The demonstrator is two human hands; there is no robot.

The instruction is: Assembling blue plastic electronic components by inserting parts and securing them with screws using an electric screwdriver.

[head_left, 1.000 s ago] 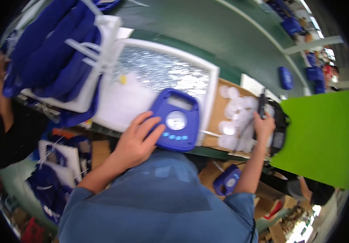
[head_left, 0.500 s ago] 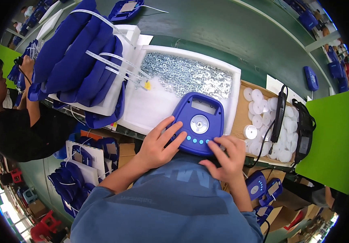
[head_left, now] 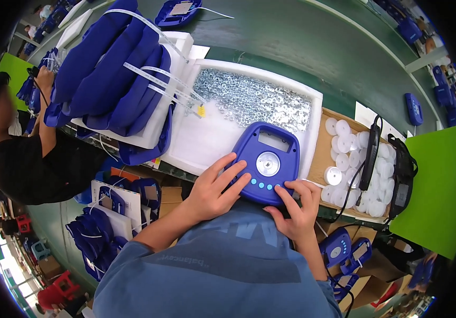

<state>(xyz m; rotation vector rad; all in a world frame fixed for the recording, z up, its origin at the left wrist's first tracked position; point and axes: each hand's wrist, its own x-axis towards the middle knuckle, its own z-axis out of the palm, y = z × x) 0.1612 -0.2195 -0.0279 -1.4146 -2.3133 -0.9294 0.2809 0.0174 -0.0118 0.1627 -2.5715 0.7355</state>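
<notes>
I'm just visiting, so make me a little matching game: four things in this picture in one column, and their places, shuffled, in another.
Things:
1. Nearest blue casing
2. Small shiny metal pieces
3. White discs
4. Bright green panel

Places:
A. In the cardboard box
B. At the far right
C. Between the left hand and right hand
D. In the white tray

Right pairs: 1-C, 2-D, 3-A, 4-B
</notes>
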